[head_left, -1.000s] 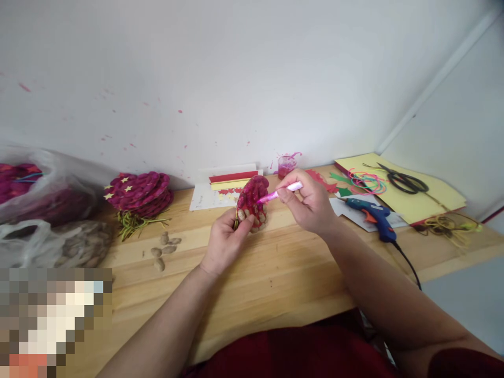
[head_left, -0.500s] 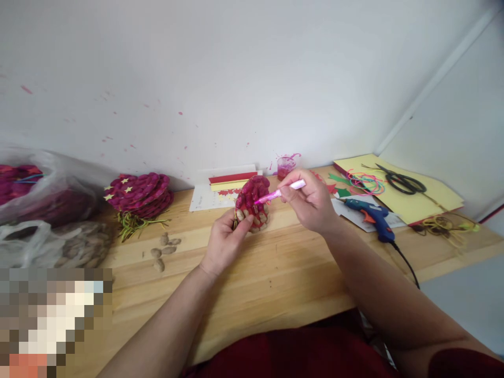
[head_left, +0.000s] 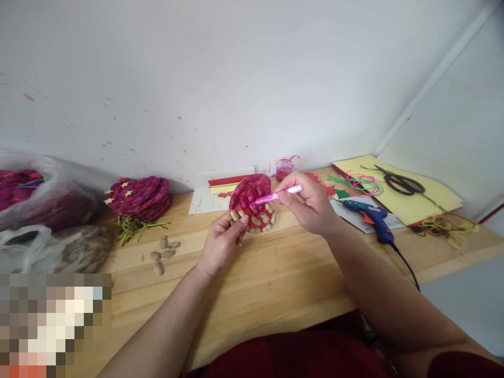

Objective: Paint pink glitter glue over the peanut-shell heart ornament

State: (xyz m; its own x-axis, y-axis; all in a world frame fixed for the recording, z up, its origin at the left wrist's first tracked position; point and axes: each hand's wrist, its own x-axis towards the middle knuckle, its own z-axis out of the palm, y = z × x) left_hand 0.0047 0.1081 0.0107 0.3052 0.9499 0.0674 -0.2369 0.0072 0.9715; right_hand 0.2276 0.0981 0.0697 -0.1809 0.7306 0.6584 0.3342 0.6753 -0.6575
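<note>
My left hand (head_left: 223, 239) is closed on the lower left edge of a red round disc covered in peanuts (head_left: 255, 218). The upper peanuts on it are painted magenta and look wet; the lower ones are still tan. Between the thumb and fingers of my right hand (head_left: 305, 202) is a slim paintbrush (head_left: 271, 198) with a white, pink-stained handle. Its magenta tip meets the peanuts near the middle of the disc. Behind my right hand, against the wall, stands a clear cup of pink paint (head_left: 284, 169).
Left on the wooden table (head_left: 275, 283) are stacked magenta peanut discs (head_left: 137, 194), loose peanuts (head_left: 159, 255) and plastic bags (head_left: 51, 210). To the right lie a blue glue gun (head_left: 370, 215) with its cord, black scissors (head_left: 403, 181), yellow card (head_left: 437, 194) and coloured string (head_left: 364, 184).
The peanut disc has turned to face me more, showing more of its tan lower peanuts. The brush tip has shifted slightly left across the painted part, with my right hand following.
</note>
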